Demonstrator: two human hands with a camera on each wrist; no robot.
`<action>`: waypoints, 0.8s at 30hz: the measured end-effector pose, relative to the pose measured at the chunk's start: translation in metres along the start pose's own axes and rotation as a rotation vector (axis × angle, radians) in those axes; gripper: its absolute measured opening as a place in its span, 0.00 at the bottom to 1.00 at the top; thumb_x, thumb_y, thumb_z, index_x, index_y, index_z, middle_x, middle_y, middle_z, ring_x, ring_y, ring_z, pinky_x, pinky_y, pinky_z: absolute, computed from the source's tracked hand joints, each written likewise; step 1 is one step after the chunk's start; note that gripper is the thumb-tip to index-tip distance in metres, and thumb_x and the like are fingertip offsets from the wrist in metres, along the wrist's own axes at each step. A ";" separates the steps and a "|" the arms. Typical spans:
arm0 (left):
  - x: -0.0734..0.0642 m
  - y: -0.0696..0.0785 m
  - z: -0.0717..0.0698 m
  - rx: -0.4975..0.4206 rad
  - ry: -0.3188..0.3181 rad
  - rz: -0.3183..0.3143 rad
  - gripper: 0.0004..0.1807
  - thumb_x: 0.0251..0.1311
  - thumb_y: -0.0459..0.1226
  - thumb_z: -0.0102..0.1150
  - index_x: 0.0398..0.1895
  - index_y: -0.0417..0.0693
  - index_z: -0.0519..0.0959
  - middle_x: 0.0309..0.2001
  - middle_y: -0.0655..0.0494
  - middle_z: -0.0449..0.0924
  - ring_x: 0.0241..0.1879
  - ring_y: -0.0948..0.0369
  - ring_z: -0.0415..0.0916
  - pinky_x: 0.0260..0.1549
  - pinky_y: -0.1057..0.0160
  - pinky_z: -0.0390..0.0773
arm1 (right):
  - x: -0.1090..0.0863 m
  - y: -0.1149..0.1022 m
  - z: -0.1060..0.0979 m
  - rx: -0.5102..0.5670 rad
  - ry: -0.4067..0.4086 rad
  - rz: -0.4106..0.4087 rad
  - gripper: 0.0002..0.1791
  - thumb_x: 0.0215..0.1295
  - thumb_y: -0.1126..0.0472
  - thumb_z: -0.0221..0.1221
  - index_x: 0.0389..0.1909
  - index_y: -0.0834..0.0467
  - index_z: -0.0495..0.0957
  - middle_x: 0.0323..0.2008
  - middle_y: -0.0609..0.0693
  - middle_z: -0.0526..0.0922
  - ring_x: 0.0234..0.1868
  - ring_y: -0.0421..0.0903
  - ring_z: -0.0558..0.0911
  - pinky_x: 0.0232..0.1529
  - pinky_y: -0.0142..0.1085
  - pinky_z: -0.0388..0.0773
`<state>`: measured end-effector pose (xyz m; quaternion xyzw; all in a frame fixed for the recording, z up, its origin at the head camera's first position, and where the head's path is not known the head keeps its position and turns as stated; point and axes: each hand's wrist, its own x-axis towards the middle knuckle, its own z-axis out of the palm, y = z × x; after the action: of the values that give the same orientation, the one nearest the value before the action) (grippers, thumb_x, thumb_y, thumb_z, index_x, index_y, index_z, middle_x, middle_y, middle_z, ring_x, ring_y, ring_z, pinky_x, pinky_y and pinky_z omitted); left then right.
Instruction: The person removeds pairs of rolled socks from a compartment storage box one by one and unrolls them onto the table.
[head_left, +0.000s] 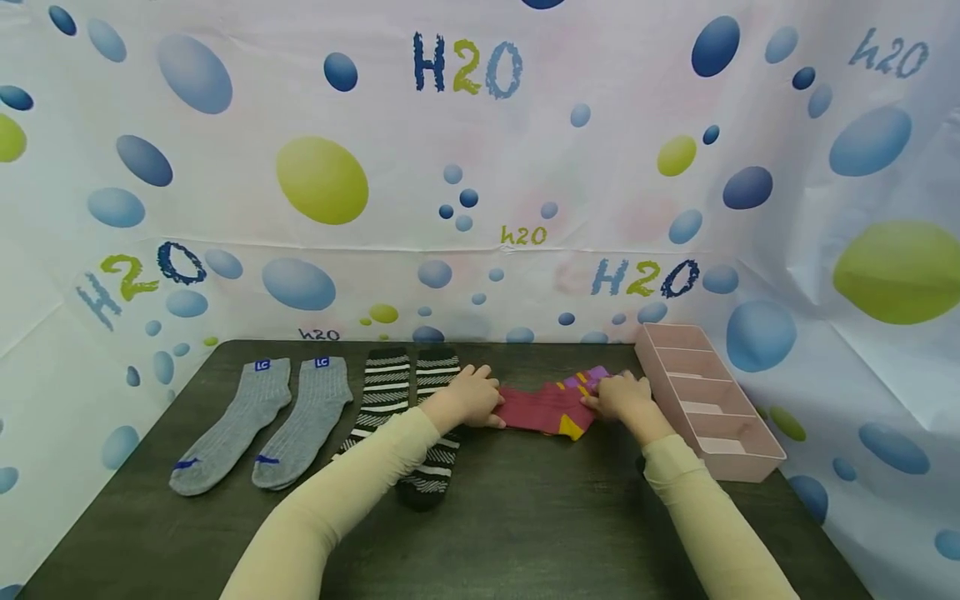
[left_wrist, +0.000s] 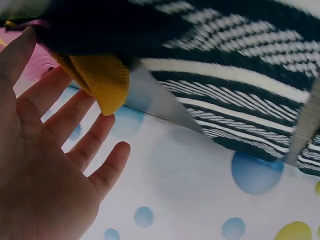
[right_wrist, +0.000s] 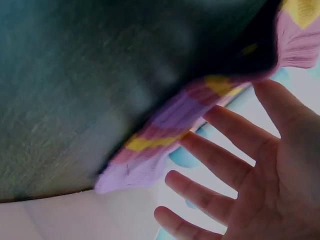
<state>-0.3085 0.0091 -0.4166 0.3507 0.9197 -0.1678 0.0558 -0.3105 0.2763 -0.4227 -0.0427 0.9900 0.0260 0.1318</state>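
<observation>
A pair of maroon socks (head_left: 540, 408) with yellow patches and purple stripes lies near the table's back edge, one sock mostly over the other. My left hand (head_left: 474, 397) holds the plain maroon end, thumb on the near side. In the left wrist view a yellow sock part (left_wrist: 102, 80) hangs by its spread fingers (left_wrist: 65, 117). At the striped end, my right hand (head_left: 626, 402) pinches the edge between thumb and index finger. Its other fingers (right_wrist: 200, 197) spread away from the purple cuff (right_wrist: 132, 175) in the right wrist view.
Left of the maroon pair lie black-and-white striped socks (head_left: 386, 392), partly under my left forearm. Grey socks (head_left: 300, 425) lie farther left, side by side. A pink divided box (head_left: 738, 467) stands at the table's right edge, close to my right hand. A patterned curtain (head_left: 480, 167) hangs behind.
</observation>
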 end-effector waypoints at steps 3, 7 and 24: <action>-0.005 0.010 -0.003 -0.019 -0.015 0.007 0.27 0.63 0.64 0.48 0.62 0.69 0.76 0.64 0.62 0.74 0.64 0.56 0.63 0.61 0.53 0.64 | 0.006 0.001 -0.001 0.014 -0.002 -0.013 0.29 0.71 0.41 0.51 0.63 0.55 0.75 0.61 0.63 0.76 0.62 0.69 0.69 0.55 0.61 0.65; -0.015 0.028 -0.006 -0.041 -0.028 0.010 0.26 0.64 0.63 0.47 0.60 0.70 0.77 0.63 0.64 0.75 0.64 0.58 0.64 0.61 0.55 0.64 | 0.012 0.004 -0.003 0.029 0.001 -0.029 0.29 0.69 0.41 0.53 0.60 0.57 0.77 0.56 0.63 0.80 0.56 0.66 0.74 0.55 0.61 0.66; -0.070 0.077 -0.007 -0.063 0.066 0.023 0.22 0.60 0.65 0.52 0.46 0.68 0.84 0.41 0.67 0.80 0.41 0.63 0.67 0.43 0.63 0.66 | 0.027 -0.013 -0.004 0.004 0.035 -0.203 0.29 0.69 0.46 0.56 0.68 0.53 0.70 0.63 0.65 0.74 0.61 0.68 0.73 0.56 0.62 0.71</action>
<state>-0.2044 0.0213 -0.4156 0.3647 0.9217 -0.1264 0.0382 -0.3359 0.2615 -0.4261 -0.1429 0.9828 0.0099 0.1167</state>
